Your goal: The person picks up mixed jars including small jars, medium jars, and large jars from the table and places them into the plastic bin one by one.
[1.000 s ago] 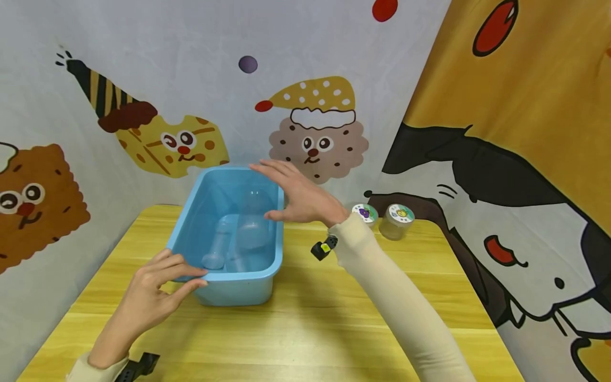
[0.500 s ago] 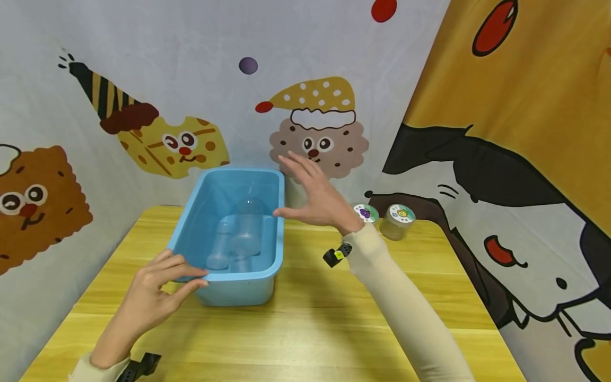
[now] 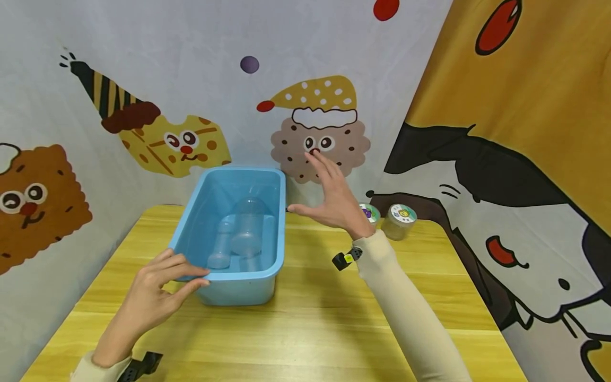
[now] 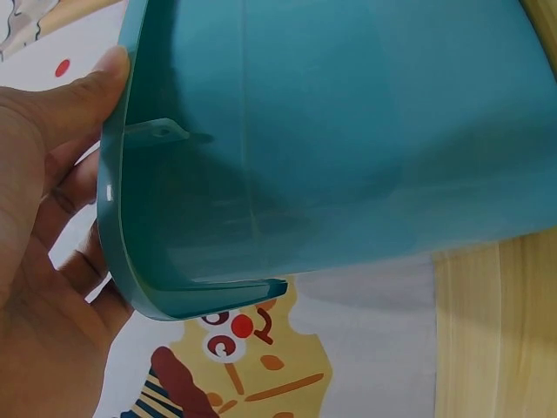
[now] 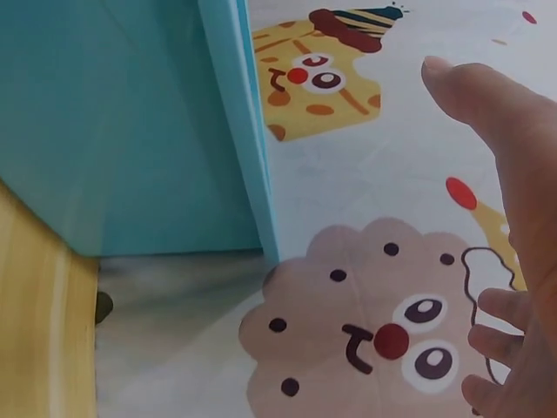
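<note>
A light-blue plastic bin (image 3: 238, 289) stands on the left half of the table. My left hand (image 3: 155, 289) grips its rim at the near left corner; in the left wrist view the thumb (image 4: 96, 91) lies on the rim edge and the other fingers are on the far side of it. Inside the bin lie a wider clear plastic container (image 3: 247, 228) and a narrower clear one (image 3: 221, 246); their exact kind is hard to tell. My right hand (image 3: 336, 204) hovers just right of the bin, fingers extended and thumb spread, holding nothing.
Two small clear jars with printed lids stand at the back right: one jar (image 3: 399, 222) in full sight, the other jar (image 3: 371, 212) partly behind my right wrist. The wooden table (image 3: 305, 339) meets a cartoon-print cloth (image 3: 191, 63) at its back.
My right hand has moved off the bin's right rim, to the right. The clear containers have shifted slightly and settled inside the bin. The left hand keeps its hold.
</note>
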Demonstrator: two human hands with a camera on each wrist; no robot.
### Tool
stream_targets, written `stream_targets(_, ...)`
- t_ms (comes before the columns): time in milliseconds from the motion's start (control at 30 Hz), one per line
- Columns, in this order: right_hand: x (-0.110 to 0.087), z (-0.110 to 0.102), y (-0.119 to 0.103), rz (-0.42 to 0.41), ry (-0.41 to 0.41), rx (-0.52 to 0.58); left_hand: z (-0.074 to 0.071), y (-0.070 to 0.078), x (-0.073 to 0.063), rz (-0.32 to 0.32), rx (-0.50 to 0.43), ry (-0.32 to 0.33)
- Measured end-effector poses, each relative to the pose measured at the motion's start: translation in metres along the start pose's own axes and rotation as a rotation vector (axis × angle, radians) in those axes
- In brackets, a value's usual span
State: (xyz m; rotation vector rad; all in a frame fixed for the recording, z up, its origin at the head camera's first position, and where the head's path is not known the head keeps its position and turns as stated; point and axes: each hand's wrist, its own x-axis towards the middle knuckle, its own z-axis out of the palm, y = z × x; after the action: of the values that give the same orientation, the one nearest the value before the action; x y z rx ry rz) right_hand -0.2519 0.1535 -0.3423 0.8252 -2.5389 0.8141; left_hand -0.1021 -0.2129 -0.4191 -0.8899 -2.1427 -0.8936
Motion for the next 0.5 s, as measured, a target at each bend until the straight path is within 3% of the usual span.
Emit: stream_targets(500, -0.025, -0.002, 0.030, 0.120, 0.079, -0.026, -0.001, 0.000, -0.001, -0.003, 0.010, -0.008)
